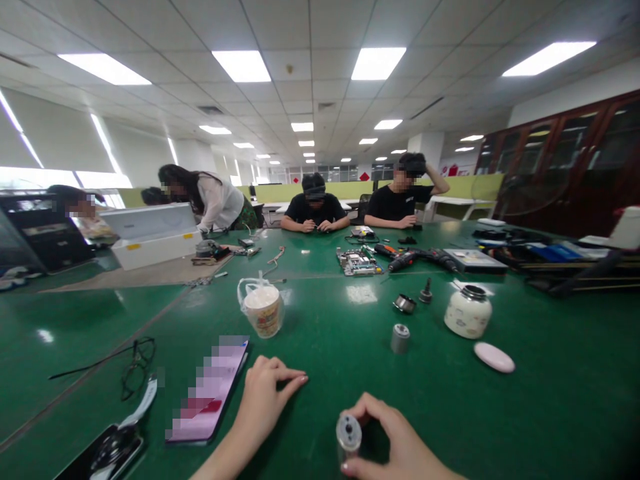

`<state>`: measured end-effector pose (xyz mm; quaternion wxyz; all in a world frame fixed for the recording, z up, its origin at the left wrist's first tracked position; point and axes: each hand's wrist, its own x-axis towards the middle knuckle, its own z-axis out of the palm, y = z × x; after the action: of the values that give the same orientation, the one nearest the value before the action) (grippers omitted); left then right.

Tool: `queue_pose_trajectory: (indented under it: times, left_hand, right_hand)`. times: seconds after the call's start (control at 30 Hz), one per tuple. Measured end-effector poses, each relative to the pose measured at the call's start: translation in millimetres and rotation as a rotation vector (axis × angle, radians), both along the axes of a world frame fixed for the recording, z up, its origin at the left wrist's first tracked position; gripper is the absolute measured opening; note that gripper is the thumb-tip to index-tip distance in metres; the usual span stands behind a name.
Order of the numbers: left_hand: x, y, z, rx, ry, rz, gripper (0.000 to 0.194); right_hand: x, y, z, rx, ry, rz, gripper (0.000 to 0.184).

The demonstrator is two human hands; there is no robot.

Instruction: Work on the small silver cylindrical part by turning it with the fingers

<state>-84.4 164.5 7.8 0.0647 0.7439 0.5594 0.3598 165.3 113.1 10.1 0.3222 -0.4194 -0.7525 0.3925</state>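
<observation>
My right hand (387,433) grips a silver metal cylinder (349,437) between thumb and fingers. The cylinder stands near the front of the green table, and its round end with small holes faces up. To the left, my left hand (267,393) is held in a pinch, thumb and forefinger together at the tips; whatever they may hold is too small to make out. Beyond my right hand a second metal cylinder (400,339) stands upright. Behind it are an open metal ring-like part (405,304) and a small dark part with a shaft (426,292).
A purple phone (213,393) lies left of my left hand, with glasses (137,367) farther left. Ahead stands a bagged paper cup (263,310). At right are a cream jar (469,312) and pink lid (494,357). Farther back lie a circuit board (359,261) and power drill (403,260). People sit opposite.
</observation>
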Motion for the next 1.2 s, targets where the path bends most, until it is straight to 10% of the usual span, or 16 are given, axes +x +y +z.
queue_pose_trajectory:
  times: [0.23, 0.43, 0.8, 1.03, 1.2]
  left_hand:
    - [13, -19, 24.6, 0.080, -0.059, -0.082, 0.012]
    - [48, -55, 37.7, 0.056, -0.157, -0.432, 0.010]
    - [53, -68, 46.2, -0.158, -0.107, -0.441, 0.023]
    - [52, -70, 14.8, -0.170, -0.291, -0.437, 0.085]
    - [54, -65, -6.3, -0.316, -0.310, -0.387, 0.078]
  right_hand:
    - [0, -5, 3.5, -0.012, -0.012, -0.021, 0.030]
    - [0, -6, 3.6, 0.018, -0.005, -0.029, 0.032]
    - [-2, -5, 1.9, 0.021, -0.029, 0.002, 0.023]
    - [5, -9, 9.9, 0.143, 0.131, 0.039, 0.041]
    - [10, -14, 15.9, 0.193, 0.230, 0.114, 0.043]
